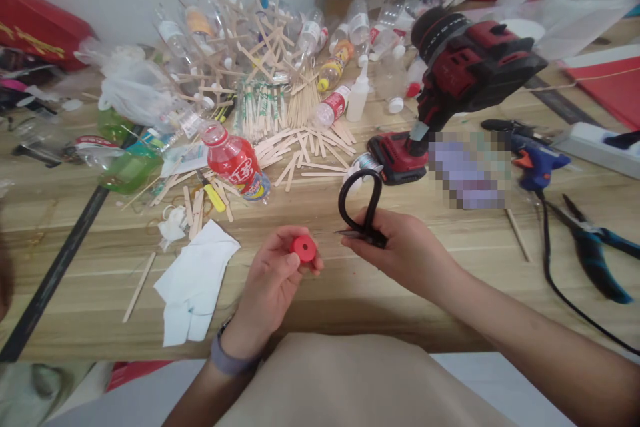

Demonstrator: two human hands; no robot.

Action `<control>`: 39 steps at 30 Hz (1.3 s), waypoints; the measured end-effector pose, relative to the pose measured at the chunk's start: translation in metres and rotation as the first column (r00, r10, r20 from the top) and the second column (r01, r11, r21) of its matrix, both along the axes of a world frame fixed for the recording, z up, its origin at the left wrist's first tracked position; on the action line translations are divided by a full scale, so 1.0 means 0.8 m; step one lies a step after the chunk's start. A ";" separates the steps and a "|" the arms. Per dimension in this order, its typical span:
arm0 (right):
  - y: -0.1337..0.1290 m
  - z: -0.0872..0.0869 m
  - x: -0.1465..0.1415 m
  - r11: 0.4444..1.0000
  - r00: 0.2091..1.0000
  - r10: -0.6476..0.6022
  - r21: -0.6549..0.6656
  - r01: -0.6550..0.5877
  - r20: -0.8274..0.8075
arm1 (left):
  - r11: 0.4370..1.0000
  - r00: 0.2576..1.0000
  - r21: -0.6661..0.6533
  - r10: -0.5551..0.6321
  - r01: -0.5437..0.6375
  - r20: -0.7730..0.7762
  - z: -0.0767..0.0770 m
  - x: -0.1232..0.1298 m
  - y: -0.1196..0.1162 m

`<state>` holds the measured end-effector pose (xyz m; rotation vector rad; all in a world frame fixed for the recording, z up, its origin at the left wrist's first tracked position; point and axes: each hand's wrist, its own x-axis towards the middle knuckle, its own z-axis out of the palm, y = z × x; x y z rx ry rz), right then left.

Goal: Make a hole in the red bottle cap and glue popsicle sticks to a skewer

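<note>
My left hand (275,273) pinches a red bottle cap (303,249) with a small dark hole in its middle. Just to the right, my right hand (400,247) is closed around black-handled scissors (361,203); their loop handle points up and the short metal tip points left toward the cap. Scissors and cap are apart. Beyond my hands a red-labelled bottle (235,163) leans on the wooden table (330,307), its red cap on. A red and black cordless drill (450,73) stands on its battery behind my right hand.
Wooden sticks (320,140) and plastic bottles (333,107) crowd the back. White cloth or paper (197,283) lies at left, beside a yellow cutter (214,197). On the right are a blue glue gun (540,167), its black cord, and pliers (597,253).
</note>
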<state>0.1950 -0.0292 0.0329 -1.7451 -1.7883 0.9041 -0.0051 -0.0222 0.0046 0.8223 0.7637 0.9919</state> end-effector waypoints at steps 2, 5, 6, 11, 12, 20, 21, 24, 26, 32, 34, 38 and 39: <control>0.001 -0.006 0.003 0.999 0.992 0.030 0.016 -0.032 0.121 | 1.000 0.996 -0.018 0.021 -0.022 -0.087 -0.001 -0.003 0.003; 0.004 -0.011 0.005 0.996 0.968 0.093 -0.011 -0.093 0.231 | 0.999 0.987 -0.026 0.017 -0.022 -0.162 0.000 -0.005 0.004; 0.006 -0.010 0.005 0.994 0.969 0.108 -0.024 -0.105 0.224 | 1.000 0.988 -0.028 -0.011 0.007 -0.155 0.001 -0.004 0.003; 0.014 -0.001 0.000 0.968 0.993 0.114 -0.222 -0.116 -0.022 | 0.957 0.943 0.149 -0.207 0.251 -0.260 0.008 0.000 -0.007; 0.015 0.000 -0.001 0.957 0.992 0.100 -0.264 -0.119 -0.081 | 0.920 0.907 0.233 -0.220 0.316 -0.360 0.008 0.000 -0.009; 0.016 -0.013 0.025 0.905 0.957 -0.009 -0.410 -0.115 -0.289 | 0.685 0.568 0.498 0.147 0.532 -0.810 -0.006 -0.020 -0.003; 0.014 -0.015 0.032 0.916 0.965 -0.007 -0.388 -0.099 -0.264 | 0.710 0.550 0.494 0.179 0.502 -0.816 -0.007 -0.024 -0.002; 0.006 -0.019 0.057 0.958 0.997 0.045 -0.282 -0.060 -0.058 | 0.806 0.491 0.433 0.209 0.403 -0.846 -0.008 -0.036 -0.001; 0.000 -0.024 0.075 0.972 0.990 0.050 -0.235 -0.018 0.129 | 0.855 0.459 0.387 0.206 0.345 -0.864 -0.007 -0.041 -0.001; -0.029 -0.050 0.117 0.992 0.919 0.031 -0.124 0.020 0.394 | 0.895 0.433 0.363 0.228 0.258 -0.872 -0.004 -0.054 -0.002; -0.041 -0.057 0.113 0.996 0.874 -0.075 0.087 0.038 0.479 | 0.896 0.422 0.370 0.244 0.245 -0.873 -0.001 -0.057 -0.001; -0.061 -0.064 0.067 0.849 0.827 0.220 0.316 -0.424 0.517 | 0.898 0.455 0.384 0.256 0.215 -0.853 0.003 -0.062 -0.001; -0.062 -0.066 0.051 0.767 0.765 0.411 0.265 -0.584 0.496 | 0.897 0.469 0.387 0.254 0.212 -0.846 0.003 -0.062 -0.001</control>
